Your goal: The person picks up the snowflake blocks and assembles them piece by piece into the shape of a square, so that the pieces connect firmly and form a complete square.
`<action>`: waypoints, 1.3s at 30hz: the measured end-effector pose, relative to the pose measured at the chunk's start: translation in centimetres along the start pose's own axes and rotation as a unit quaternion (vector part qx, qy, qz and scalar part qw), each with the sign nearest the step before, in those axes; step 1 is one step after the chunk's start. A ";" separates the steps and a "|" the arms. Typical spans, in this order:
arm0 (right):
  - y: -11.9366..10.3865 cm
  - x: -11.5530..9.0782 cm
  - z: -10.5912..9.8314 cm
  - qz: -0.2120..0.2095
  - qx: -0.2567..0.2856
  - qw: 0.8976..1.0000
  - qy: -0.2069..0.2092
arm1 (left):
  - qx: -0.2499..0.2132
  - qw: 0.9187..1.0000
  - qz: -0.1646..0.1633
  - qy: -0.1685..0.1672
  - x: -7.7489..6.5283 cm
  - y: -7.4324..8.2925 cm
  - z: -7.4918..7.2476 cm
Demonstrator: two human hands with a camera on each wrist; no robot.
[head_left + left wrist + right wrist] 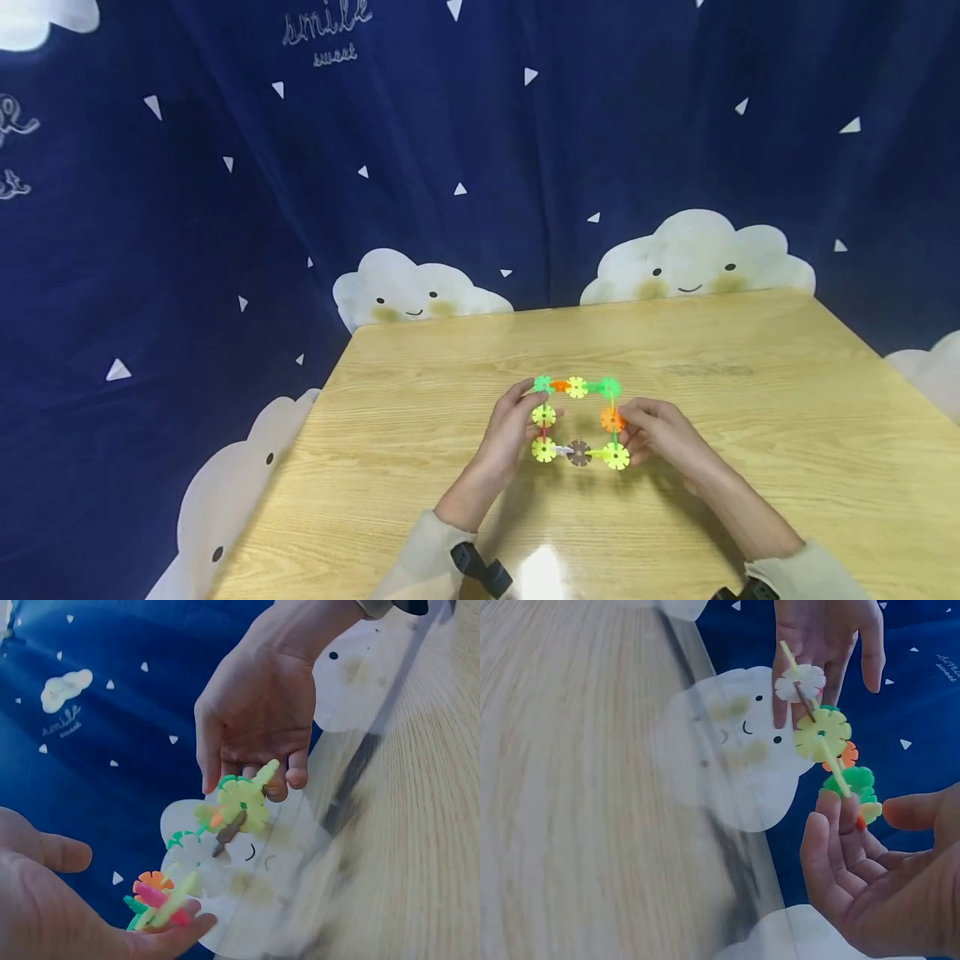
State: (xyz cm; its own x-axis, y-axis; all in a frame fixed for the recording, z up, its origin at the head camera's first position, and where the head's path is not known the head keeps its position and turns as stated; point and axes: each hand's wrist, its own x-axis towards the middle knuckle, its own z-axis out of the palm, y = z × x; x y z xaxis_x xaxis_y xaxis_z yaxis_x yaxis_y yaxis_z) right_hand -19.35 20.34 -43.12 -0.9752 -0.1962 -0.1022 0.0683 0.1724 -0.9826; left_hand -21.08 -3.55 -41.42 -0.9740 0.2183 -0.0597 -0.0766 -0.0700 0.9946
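Note:
Between both hands is a square ring of slotted snowflake discs (576,387), joined edge to edge. Yellow, green, orange, brown and white discs show in it. My left hand (508,433) holds the ring's left side, with a fingertip over the green corner disc (543,384) and other fingers behind. On the opposite side, my right hand (666,435) pinches it at the orange disc (612,418). The left wrist view shows a pink disc (154,894) edge-on close to the left fingers. A yellow disc (823,733) faces the right wrist camera, above the right fingers.
A light wooden table (420,375) lies beneath the hands, with shadows on it below the ring. Behind it hangs a dark blue curtain (450,125) with white clouds and triangles. Straps with small dark devices (480,570) sit at the wrists.

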 end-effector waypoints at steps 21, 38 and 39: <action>1.2 -0.3 -0.6 0.015 -0.012 1.000 0.002 | 0.025 0.997 -0.054 -0.039 0.1 -0.8 -0.1; 1.9 0.1 -0.6 0.028 -0.042 0.999 -0.003 | 0.020 0.996 -0.067 -0.061 1.6 -2.2 -0.6; 2.0 0.0 -0.6 0.027 -0.041 0.999 -0.005 | 0.019 0.996 -0.068 -0.060 1.7 -2.3 -0.6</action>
State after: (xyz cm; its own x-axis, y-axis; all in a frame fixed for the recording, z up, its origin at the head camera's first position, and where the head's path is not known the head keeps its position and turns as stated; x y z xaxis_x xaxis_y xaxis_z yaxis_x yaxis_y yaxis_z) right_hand -19.39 21.28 -44.96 -0.9683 -0.1949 -0.1562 0.1023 0.2608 -0.9599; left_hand -22.66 -3.65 -43.83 -0.9228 0.3374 -0.1862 -0.1962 0.0044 0.9806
